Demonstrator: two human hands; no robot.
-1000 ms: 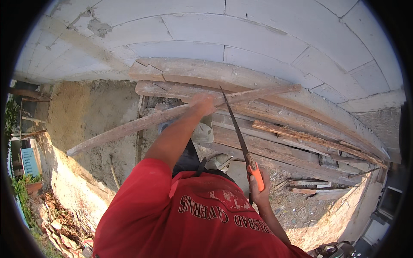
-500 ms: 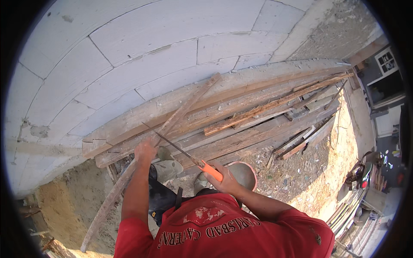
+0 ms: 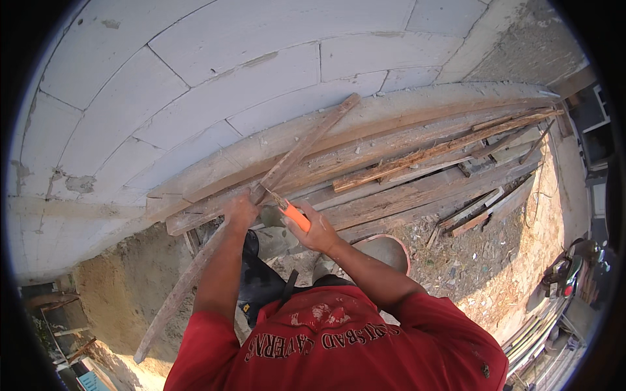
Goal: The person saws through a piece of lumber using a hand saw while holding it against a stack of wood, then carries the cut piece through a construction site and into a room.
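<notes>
A long, narrow wooden strip lies aslant across the stacked planks, its upper end near the block wall and its lower end down at the left. My left hand is closed around the strip near its middle. In my right hand is a handsaw, gripped by its orange handle. Its blade meets the strip just to the right of my left hand. Only a short stretch of blade shows; the rest is hidden or too thin to make out.
Old planks lie piled along the foot of a pale block wall. Below them is a round grey vessel with a reddish rim. Rubble-strewn ground spreads to the right, with a parked motorbike beyond.
My right hand has pushed the saw up and left, so the handle now sits close to the strip and less blade shows. My left hand keeps its hold. The whole view has shifted slightly.
</notes>
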